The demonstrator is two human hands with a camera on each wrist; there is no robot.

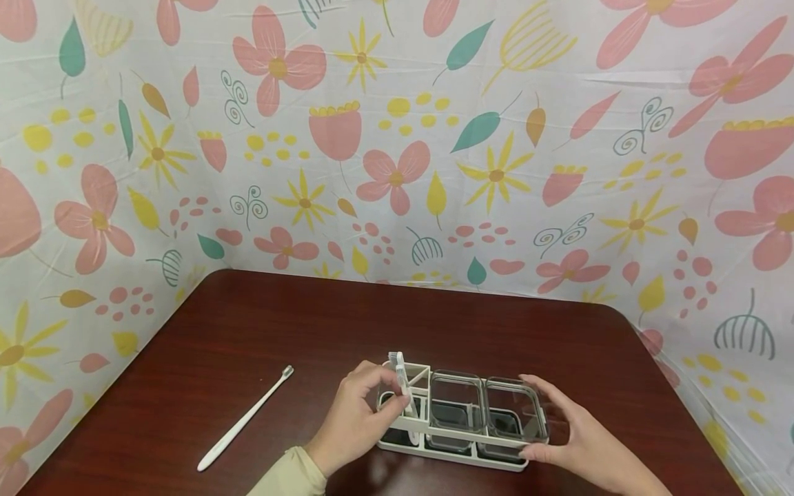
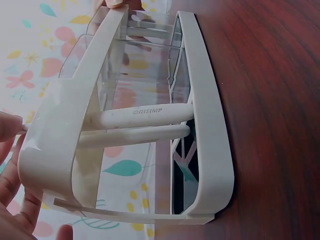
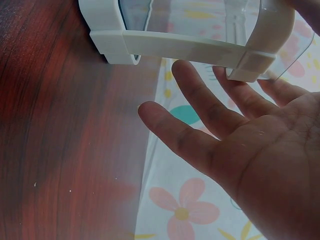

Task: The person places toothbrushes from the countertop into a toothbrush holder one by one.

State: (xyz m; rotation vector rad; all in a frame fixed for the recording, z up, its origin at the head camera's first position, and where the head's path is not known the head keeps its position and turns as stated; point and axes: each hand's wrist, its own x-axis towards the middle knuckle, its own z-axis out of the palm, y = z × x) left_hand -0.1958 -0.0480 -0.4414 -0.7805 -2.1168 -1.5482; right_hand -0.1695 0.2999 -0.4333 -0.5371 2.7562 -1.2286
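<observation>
A white toothbrush holder with two clear cups stands near the front of the table. In the left wrist view, a toothbrush handle with lettering and a thinner white handle stand side by side in its left compartment. My left hand pinches a white toothbrush there, bristles up. Which handle belongs to it, I cannot tell. My right hand holds the holder's right end, thumb in front and a finger at the back; other fingers spread loosely beside it in the right wrist view.
Another white toothbrush lies slantwise on the dark red-brown table, left of my left hand. A flower-patterned cloth hangs behind the table and along its sides.
</observation>
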